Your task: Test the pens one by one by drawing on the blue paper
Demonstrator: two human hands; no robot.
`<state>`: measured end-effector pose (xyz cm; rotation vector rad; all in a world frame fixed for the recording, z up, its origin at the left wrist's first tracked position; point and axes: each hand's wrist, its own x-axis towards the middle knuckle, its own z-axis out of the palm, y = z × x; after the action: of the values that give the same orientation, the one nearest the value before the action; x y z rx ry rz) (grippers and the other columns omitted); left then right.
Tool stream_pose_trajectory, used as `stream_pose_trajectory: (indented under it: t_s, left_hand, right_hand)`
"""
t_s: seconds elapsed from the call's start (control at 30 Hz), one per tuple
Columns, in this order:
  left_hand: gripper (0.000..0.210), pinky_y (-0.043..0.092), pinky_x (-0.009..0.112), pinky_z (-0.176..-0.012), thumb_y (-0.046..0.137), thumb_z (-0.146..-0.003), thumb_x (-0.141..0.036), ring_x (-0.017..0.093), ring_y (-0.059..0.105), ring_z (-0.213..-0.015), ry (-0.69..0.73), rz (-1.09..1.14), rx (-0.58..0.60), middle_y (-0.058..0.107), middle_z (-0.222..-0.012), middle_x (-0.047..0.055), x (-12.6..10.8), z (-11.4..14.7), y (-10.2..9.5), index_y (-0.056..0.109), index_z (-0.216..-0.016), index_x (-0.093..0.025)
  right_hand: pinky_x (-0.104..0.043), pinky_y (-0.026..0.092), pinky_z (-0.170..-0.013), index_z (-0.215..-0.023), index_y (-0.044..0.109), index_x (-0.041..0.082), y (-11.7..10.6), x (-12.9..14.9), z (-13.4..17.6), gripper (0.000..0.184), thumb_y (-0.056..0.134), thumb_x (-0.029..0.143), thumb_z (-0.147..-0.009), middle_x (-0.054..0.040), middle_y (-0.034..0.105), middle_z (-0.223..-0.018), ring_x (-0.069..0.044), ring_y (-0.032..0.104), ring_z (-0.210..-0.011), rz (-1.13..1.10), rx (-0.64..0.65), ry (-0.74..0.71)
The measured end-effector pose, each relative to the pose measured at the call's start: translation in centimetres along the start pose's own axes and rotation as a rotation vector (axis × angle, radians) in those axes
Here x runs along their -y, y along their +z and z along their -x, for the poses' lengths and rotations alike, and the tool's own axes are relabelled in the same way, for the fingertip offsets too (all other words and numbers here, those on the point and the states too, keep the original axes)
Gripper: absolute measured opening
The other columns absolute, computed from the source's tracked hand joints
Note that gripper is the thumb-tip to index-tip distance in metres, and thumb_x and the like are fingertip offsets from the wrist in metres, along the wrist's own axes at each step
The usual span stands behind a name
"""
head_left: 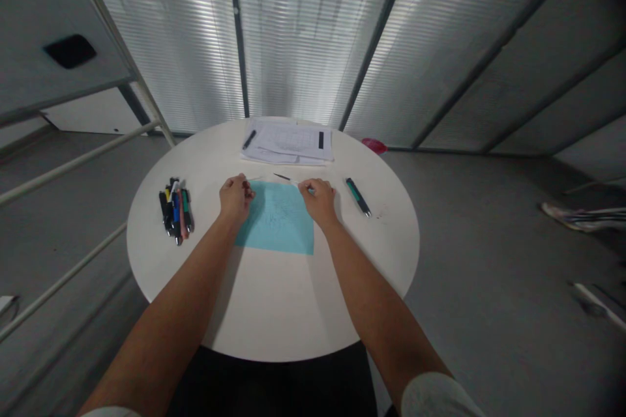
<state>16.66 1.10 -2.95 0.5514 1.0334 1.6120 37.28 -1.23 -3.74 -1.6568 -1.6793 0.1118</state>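
Observation:
Over the top left corner of a blue sheet of paper (278,221), my left hand (235,199) is closed in a pinch. A thin pale sliver (255,178) shows beside its fingertips; its kind is unclear. My right hand (319,201) pinches the pale end of a slim pen refill (282,176) at the sheet's top right corner. The refill's dark end points left, between the hands. To the right of that hand lies a black and green pen (358,197). Small dark specks (382,215) dot the table beside this pen.
A pile of several pens (177,212) lies at the left of the round white table (274,313). Stacked printed papers (288,142) sit at its far edge, with a dark pen (249,139) on them. White metal rails (83,156) stand at the left; blinds (293,32) hang behind.

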Motion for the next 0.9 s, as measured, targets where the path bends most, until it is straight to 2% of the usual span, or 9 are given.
stream_pose_trajectory:
  t_s: [0.27, 0.43, 0.57, 0.77, 0.9]
  left_hand:
    - [0.018, 0.037, 0.021, -0.044, 0.069, -0.071, -0.03, 0.006, 0.045, -0.043, 0.112, -0.184, 0.113, 0.054, -0.062, -0.003, 1.1, 0.1, 0.1, 0.055, -0.073, -0.018]
    - [0.017, 0.036, 0.021, -0.044, 0.067, -0.073, -0.031, 0.007, 0.047, -0.043, 0.182, -0.304, 0.173, 0.058, -0.065, -0.002, 1.2, 0.3, 0.0, 0.057, -0.074, -0.018]
    - [0.015, 0.033, 0.02, -0.043, 0.067, -0.075, -0.03, 0.007, 0.046, -0.043, 0.237, -0.408, 0.199, 0.06, -0.064, 0.0, 0.9, 0.8, 0.2, 0.059, -0.073, -0.017]
    - [0.015, 0.031, 0.021, -0.043, 0.07, -0.073, -0.029, 0.007, 0.044, -0.043, 0.213, -0.401, 0.197, 0.059, -0.059, 0.001, 0.6, 1.1, 0.3, 0.063, -0.069, -0.016]
    - [0.016, 0.03, 0.021, -0.044, 0.07, -0.075, -0.028, 0.008, 0.042, -0.043, 0.236, -0.44, 0.239, 0.054, -0.053, 0.0, 0.4, 1.4, 0.5, 0.064, -0.067, -0.016]
  right_hand:
    - [-0.036, 0.027, -0.08, -0.086, 0.069, 0.023, -0.5, 0.9, 0.5, 0.013, 0.058, 0.028, -0.084, -0.0065, 0.065, -0.092, -0.024, 0.049, -0.096, 0.214, 0.052, -0.029]
    - [-0.038, 0.027, -0.08, -0.085, 0.069, 0.024, -0.4, 0.9, 0.6, 0.012, 0.058, 0.027, -0.082, -0.0078, 0.064, -0.096, -0.027, 0.047, -0.1, 0.268, 0.092, -0.034]
    - [-0.038, 0.027, -0.081, -0.089, 0.069, 0.024, -0.3, 0.8, 0.6, 0.013, 0.059, 0.025, -0.081, -0.008, 0.063, -0.099, -0.026, 0.048, -0.1, 0.261, 0.09, -0.03]
    - [-0.037, 0.028, -0.082, -0.094, 0.067, 0.026, -0.4, 0.8, 0.5, 0.017, 0.057, 0.022, -0.081, -0.0038, 0.065, -0.096, -0.023, 0.05, -0.099, 0.165, 0.059, -0.043]
    - [-0.037, 0.028, -0.084, -0.096, 0.067, 0.026, -0.4, 0.9, 0.6, 0.018, 0.058, 0.023, -0.08, -0.0032, 0.065, -0.096, -0.022, 0.05, -0.099, 0.121, 0.08, -0.083]
